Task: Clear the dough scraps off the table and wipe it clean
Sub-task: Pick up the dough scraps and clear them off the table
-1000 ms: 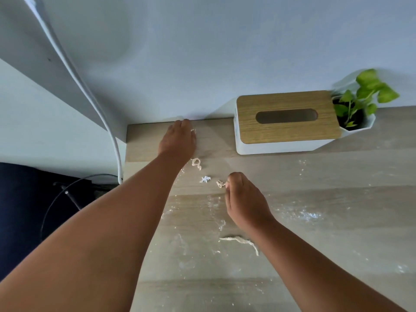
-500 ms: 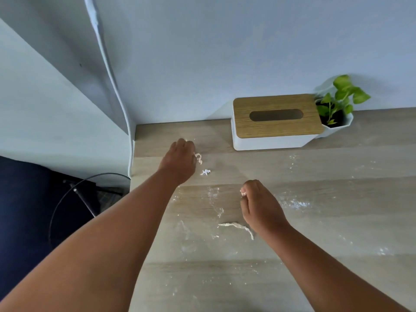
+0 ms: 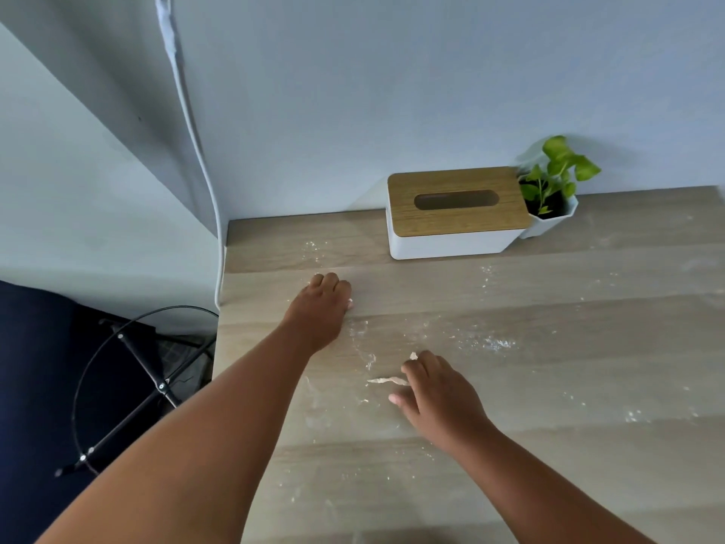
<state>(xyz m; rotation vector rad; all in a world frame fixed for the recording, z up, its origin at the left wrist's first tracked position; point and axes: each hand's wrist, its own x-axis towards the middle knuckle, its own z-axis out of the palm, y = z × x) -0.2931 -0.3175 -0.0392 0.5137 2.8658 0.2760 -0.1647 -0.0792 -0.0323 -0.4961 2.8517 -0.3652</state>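
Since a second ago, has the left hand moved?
Yes. The left hand has pulled back toward the person: from the table's far edge, level with the tissue box, to nearer than the box's front.

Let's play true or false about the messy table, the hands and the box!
1. A long dough strip lies by the right hand. True.
2. The tissue box has a wooden lid. True.
3. The plant stands left of the box. False: it stands right of it.
4. The left hand rests on the box. False: it is on the table, apart from the box.
5. White flour dusts the table. True.
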